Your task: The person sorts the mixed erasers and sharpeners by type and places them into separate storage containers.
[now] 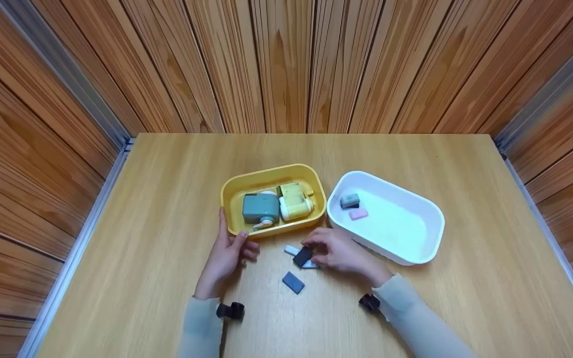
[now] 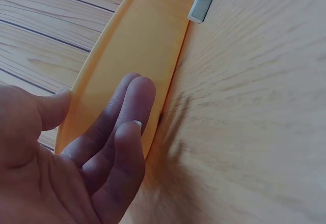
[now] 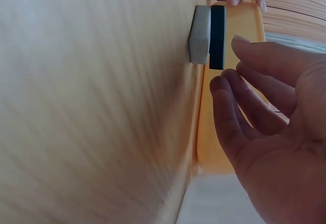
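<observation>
My left hand [image 1: 228, 253] holds the front left corner of a yellow tray [image 1: 311, 174], its thumb at the rim and several bent fingers along the outer wall in the left wrist view. Inside the tray lie a blue-grey boxy item [image 1: 259, 209] and a pale yellow one [image 1: 294, 201]. My right hand [image 1: 338, 251] has its thumb and fingertips spread right beside a dark rectangular block [image 3: 217, 38]. That block lies over light-coloured blocks [image 3: 200, 35] on the table, partly hiding them. Nearer to me lies a dark blue-grey block [image 1: 293, 282].
To the right of the yellow tray stands a white tray [image 1: 433, 223], holding a small grey block [image 1: 349, 201] and a pink block [image 1: 358, 214] at its left end. Wood-panelled walls [image 1: 286, 64] rise behind and beside the table [image 1: 167, 174].
</observation>
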